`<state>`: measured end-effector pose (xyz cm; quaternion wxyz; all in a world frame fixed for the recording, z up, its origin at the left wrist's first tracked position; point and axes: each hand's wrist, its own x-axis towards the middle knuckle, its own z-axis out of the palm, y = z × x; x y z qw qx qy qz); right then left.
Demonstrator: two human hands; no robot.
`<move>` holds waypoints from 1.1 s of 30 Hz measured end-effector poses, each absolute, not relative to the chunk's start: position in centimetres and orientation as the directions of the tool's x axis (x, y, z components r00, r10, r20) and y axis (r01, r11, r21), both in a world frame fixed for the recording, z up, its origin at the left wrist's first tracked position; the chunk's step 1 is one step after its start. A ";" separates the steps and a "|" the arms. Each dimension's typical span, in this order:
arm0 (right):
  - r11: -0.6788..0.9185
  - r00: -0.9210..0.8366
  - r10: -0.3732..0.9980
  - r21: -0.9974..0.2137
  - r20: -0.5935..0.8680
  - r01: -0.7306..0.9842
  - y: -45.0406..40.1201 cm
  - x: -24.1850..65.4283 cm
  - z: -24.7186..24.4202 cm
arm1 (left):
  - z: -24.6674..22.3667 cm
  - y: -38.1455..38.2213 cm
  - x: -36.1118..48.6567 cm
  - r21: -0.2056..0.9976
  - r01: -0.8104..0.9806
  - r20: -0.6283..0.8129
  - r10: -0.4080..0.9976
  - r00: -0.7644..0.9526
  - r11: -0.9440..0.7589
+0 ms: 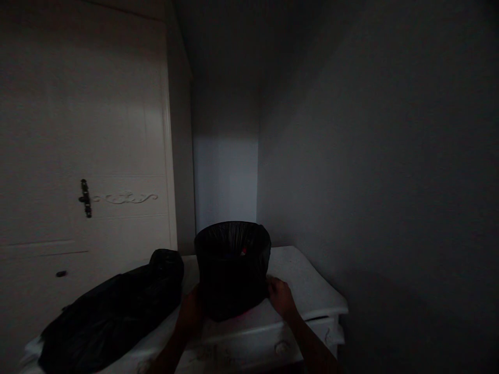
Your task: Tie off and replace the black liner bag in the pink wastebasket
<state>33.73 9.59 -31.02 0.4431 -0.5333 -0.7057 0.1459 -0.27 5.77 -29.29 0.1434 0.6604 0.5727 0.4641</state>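
Note:
A round bin lined with a black trash bag [234, 288] stands upright on top of a white dresser, the bag folded over its rim and hanging down the outside. Something small and red [244, 251] shows inside; I cannot make out what it is. At the bin's lower right side, my right hand [279, 296] has its fingers closed on the edge of the bag. My left hand [191, 309] grips the bag at the lower left side, its fingers mostly lost in shadow. A trace of pink shows under the bag's front edge.
On the left of the white dresser [296, 270] lies a large, crumpled black plastic bag [113, 311]. Behind it stands a white wardrobe [128, 124] with a dark handle [85, 198]. A grey wall [374, 182] borders the right side. The room is dim.

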 end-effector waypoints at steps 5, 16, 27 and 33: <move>0.379 -0.051 0.891 -0.679 0.450 0.629 9.7 33.7 -31.1 | -29.1 5.7 -0.2 0.729 0.614 0.456 0.883 -0.108 -0.302; 0.392 -0.088 0.888 -0.644 0.451 0.657 9.8 33.8 -31.1 | -28.7 5.4 -0.1 0.731 0.603 0.464 0.881 -0.097 -0.318; 0.374 -0.047 0.895 -0.691 0.443 0.618 9.7 33.7 -30.8 | -28.7 5.5 0.0 0.753 0.572 0.458 0.884 -0.098 -0.326; 0.406 -0.077 0.881 -0.660 0.467 0.632 9.7 33.7 -31.0 | -29.2 5.7 -0.1 0.758 0.570 0.460 0.879 -0.122 -0.318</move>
